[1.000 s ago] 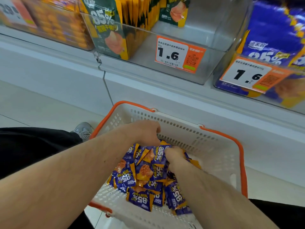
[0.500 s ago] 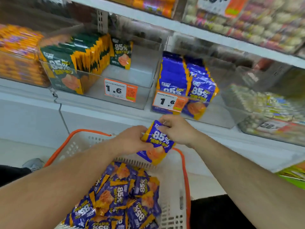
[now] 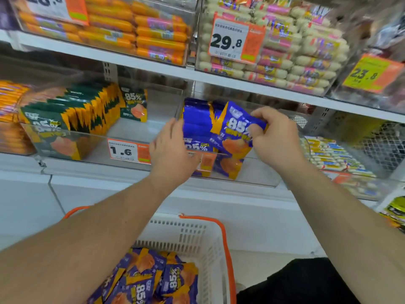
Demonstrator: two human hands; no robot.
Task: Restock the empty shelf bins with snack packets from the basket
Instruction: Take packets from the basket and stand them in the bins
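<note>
The right hand point(image 3: 275, 137) pinches a blue-and-orange snack packet point(image 3: 237, 126) over the clear bin point(image 3: 258, 172), while the left hand point(image 3: 173, 148), fingers fairly straight, rests against the packets standing there point(image 3: 197, 128), its fingertips hidden behind them, above the white basket point(image 3: 197, 235).

Purple-and-orange snack packets point(image 3: 237, 130); white basket point(image 3: 197, 235) with orange rim.
</note>
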